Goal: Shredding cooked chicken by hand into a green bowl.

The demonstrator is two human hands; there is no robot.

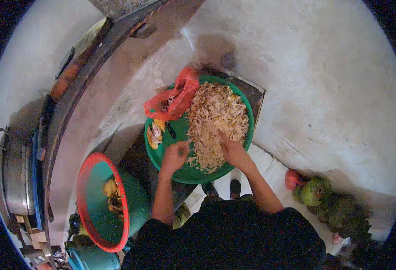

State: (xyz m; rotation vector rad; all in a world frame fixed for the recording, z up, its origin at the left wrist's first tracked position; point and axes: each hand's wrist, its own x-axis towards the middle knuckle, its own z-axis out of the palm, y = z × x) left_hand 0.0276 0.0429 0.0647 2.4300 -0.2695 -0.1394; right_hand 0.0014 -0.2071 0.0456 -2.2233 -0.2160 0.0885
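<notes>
A round green tray (pixel 198 175) is in front of me, its right side heaped with pale thin strands (pixel 216 117) that look like bean sprouts. My left hand (pixel 176 156) is at the heap's left edge, fingers curled together; what they pinch, if anything, is too small to make out. Over the lower middle of the heap, my right hand (pixel 233 149) has its index finger stretched out, touching the strands. A red plastic bag (pixel 180 101) with dark contents lies on the tray's far left. Below it are yellow and pinkish-white pieces (pixel 154 135) and a small black object like a knife handle (pixel 171 130).
At lower left stands a green tub (pixel 137 200) with a red rim, yellow and brown scraps inside. A metal pot (pixel 19 175) sits on a ledge at far left. Several round green fruits (pixel 316 191) and a red bundle (pixel 291 179) lie by the right wall.
</notes>
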